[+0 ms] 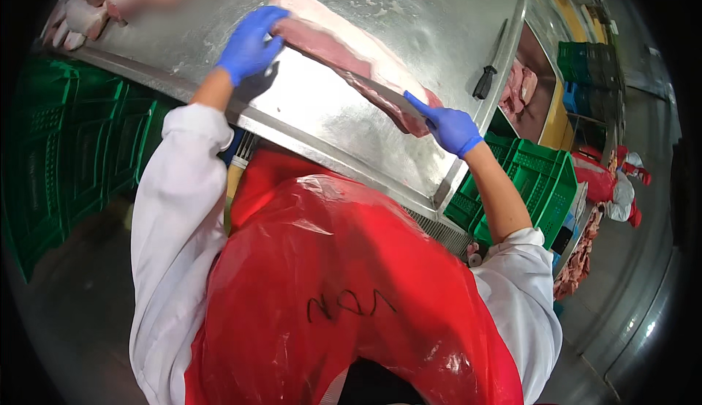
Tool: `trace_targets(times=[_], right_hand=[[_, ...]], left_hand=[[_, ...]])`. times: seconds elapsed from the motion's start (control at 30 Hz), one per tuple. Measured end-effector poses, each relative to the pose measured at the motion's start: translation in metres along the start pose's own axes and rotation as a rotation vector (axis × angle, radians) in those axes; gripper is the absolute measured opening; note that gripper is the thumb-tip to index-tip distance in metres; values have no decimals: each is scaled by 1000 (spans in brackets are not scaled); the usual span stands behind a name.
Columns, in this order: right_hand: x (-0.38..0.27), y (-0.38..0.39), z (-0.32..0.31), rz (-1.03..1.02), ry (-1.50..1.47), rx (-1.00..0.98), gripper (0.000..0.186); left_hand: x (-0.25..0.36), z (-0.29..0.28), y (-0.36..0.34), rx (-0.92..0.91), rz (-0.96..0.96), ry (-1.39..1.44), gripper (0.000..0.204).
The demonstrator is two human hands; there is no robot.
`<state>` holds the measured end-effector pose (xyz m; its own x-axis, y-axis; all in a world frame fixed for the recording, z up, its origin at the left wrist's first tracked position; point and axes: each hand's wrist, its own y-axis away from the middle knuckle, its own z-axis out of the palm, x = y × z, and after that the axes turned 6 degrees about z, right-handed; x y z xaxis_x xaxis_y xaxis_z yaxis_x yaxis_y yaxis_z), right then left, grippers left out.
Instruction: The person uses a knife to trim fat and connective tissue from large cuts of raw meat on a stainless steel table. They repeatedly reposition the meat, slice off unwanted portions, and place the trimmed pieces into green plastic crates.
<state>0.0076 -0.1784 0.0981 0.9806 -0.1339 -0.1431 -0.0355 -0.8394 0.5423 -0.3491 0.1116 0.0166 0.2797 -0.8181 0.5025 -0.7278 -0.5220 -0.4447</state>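
Observation:
A long slab of raw meat [329, 46], pink with a thick pale layer of fat along its far side, lies slantwise across the steel worktable [307, 105]. My left hand [252, 45], in a blue glove, grips its left end with the thumb apart from the fingers. In my right hand [452, 128], also gloved in blue, is a knife [387, 94], its handle hidden by my fingers. The index finger stretches along the back of the blade, which rests on the meat near its right end. A second knife with a black handle [484, 83] lies by the table's right edge.
More meat pieces [86, 17] are heaped at the far left. Green crates stand left [73, 134] and right [526, 178] of the table. Beyond its raised right edge is a bin [540, 76] holding meat [518, 87]. Another person [607, 182] in red and white is far right.

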Motion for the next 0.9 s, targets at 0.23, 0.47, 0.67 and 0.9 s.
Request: trace_targets(times=[0.23,0.47,0.67,0.9], right_hand=[[-20,11,17,99,108,95,75],[3,137,11,328,119,-155,81],[42,154,47,411,-515,373,79],[-10,55,34,339,-615,358,77]], left_hand=[[19,62,-67,-430,87,-304,31],[16,97,-81,-128,-125,-432,22],[134,168,-11,-357,-981,636,45],[131,206,25,-63,-803,409,28]])
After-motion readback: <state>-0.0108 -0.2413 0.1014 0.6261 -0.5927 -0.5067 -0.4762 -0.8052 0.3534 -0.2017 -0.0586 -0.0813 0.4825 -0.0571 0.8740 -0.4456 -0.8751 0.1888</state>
